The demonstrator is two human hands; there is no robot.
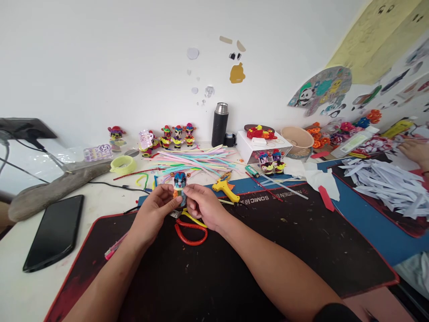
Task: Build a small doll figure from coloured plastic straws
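A small doll figure [180,180] with a blue headdress and a painted face is held upright just above the dark mat. My left hand [157,205] pinches its body from the left, thumb against the lower front. From the other side, my right hand [203,203] grips it between thumb and bent fingers. Both hands partly hide the figure's body, where orange and grey-blue parts show. Beneath the hands lies a tool with a red looped handle [191,240] and a yellow one; its head is covered. A yellow glue gun [227,188] rests right of my right hand.
Pastel pipe cleaners [197,158] lie behind the hands. Several finished dolls [177,137] stand by the wall, near a black thermos [220,125]. A phone [55,232] and green tape roll [122,165] are left. White paper strips [385,185] and another person's hand [414,150] are right.
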